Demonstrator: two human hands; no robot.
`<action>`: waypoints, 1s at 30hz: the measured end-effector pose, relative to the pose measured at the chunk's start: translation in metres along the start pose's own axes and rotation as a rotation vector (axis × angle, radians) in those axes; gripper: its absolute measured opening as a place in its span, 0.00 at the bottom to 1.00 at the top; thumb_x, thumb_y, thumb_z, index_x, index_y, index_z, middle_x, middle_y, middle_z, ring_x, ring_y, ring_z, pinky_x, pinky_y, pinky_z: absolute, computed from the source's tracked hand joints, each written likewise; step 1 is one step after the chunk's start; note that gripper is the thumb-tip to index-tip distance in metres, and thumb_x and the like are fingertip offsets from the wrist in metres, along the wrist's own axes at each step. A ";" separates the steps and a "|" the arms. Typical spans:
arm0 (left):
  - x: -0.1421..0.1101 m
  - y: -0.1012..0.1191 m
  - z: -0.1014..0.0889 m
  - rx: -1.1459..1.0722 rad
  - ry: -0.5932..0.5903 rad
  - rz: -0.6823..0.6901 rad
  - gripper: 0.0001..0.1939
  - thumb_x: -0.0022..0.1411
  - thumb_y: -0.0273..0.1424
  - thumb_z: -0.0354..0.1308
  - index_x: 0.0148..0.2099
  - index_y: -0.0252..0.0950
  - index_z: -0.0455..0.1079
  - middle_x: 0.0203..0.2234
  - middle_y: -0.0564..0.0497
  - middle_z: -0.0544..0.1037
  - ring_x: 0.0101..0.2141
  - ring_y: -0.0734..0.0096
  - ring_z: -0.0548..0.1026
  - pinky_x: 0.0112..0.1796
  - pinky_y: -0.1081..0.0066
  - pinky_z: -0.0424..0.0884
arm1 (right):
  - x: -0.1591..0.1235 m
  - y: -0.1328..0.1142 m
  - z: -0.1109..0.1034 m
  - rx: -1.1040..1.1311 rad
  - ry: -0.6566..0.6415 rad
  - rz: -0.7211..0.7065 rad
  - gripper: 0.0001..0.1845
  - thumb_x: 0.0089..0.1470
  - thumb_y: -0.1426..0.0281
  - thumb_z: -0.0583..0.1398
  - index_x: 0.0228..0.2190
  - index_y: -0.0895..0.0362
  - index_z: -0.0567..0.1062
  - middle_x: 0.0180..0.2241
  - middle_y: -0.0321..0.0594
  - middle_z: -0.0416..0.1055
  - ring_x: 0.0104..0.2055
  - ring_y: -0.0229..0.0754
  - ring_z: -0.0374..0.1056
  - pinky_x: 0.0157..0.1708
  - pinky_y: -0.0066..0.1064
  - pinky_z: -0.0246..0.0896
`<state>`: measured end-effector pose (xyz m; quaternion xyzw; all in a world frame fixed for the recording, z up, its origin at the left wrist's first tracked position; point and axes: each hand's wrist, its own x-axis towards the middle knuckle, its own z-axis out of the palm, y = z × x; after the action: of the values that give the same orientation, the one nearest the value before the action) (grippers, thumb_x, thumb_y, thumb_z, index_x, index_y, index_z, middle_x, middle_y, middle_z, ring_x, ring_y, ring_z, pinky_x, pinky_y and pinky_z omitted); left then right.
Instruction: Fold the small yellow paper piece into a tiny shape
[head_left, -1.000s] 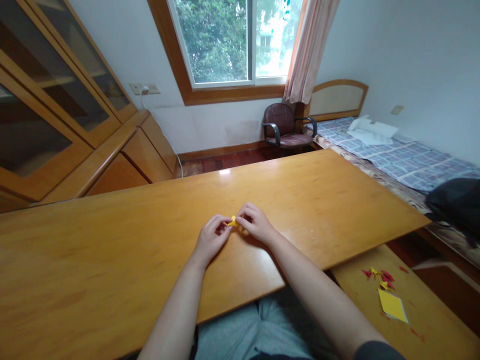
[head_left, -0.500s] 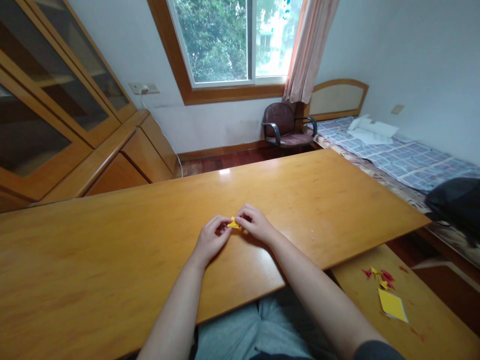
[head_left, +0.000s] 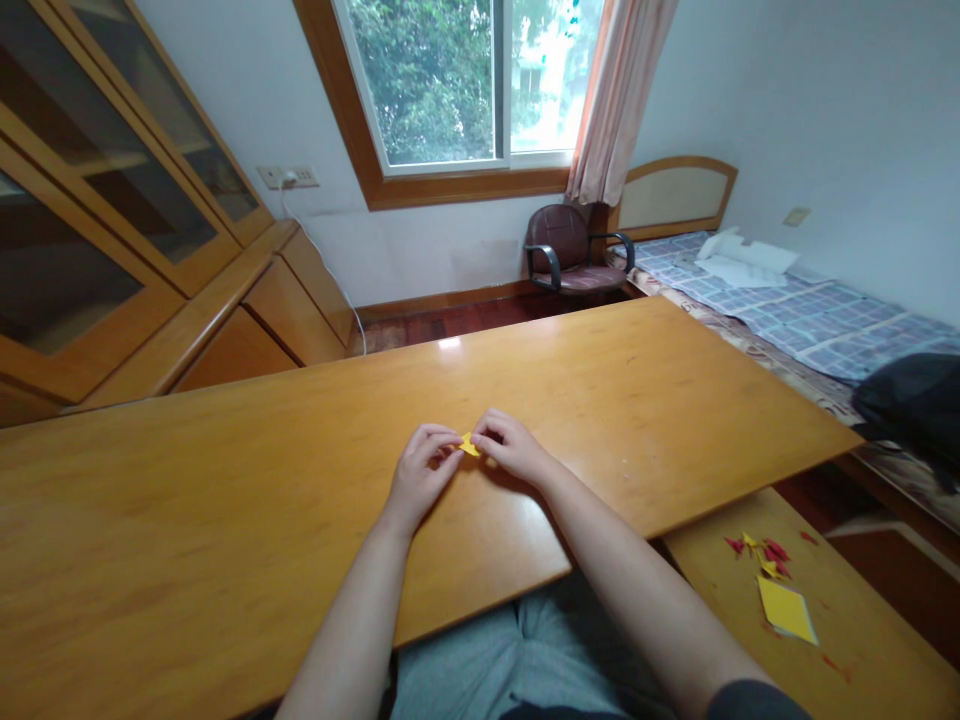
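A small piece of folded yellow paper [head_left: 469, 446] is held just over the wooden table [head_left: 225, 500], between my two hands. My left hand [head_left: 427, 468] pinches its left side between thumb and fingers. On the opposite side, my right hand [head_left: 511, 446] grips it with curled fingers. The fingertips cover parts of the paper, so its full folded shape is hidden.
On a lower wooden surface at the right lie several small red and yellow folded paper pieces [head_left: 766, 556] and a stack of yellow square paper [head_left: 786, 610]. Beyond the table stand a maroon armchair [head_left: 562, 245] and a bed [head_left: 825, 310]. A glass-door cabinet [head_left: 150, 200] is at left.
The yellow paper has turned slightly between my fingers, and more of its flat face shows now. My left hand has shifted a little; the right hand stays almost in place.
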<state>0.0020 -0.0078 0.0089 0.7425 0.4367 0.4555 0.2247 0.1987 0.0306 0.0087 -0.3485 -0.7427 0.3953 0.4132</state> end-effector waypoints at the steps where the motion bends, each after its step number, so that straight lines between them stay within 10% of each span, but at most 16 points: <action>1: 0.000 0.000 0.000 0.014 -0.004 0.005 0.04 0.64 0.30 0.60 0.41 0.39 0.74 0.37 0.50 0.73 0.34 0.73 0.73 0.35 0.72 0.72 | 0.000 0.000 0.000 -0.003 -0.004 0.005 0.07 0.58 0.73 0.60 0.27 0.59 0.74 0.29 0.36 0.67 0.34 0.38 0.65 0.38 0.30 0.58; 14: 0.002 0.000 -0.002 0.060 0.045 -0.010 0.05 0.65 0.32 0.60 0.37 0.38 0.75 0.31 0.51 0.74 0.32 0.72 0.73 0.33 0.72 0.70 | -0.003 -0.005 0.000 0.072 0.014 0.044 0.10 0.60 0.64 0.60 0.40 0.56 0.77 0.39 0.39 0.70 0.37 0.37 0.68 0.37 0.29 0.62; 30: 0.003 0.001 -0.001 0.090 0.007 -0.062 0.06 0.65 0.33 0.58 0.36 0.38 0.74 0.32 0.51 0.73 0.32 0.72 0.73 0.32 0.73 0.70 | -0.003 -0.003 0.002 -0.034 0.029 -0.028 0.07 0.59 0.68 0.62 0.31 0.57 0.78 0.32 0.38 0.71 0.35 0.37 0.67 0.38 0.30 0.62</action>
<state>0.0026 -0.0057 0.0115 0.7365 0.4802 0.4307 0.2036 0.1972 0.0265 0.0096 -0.3505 -0.7480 0.3717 0.4236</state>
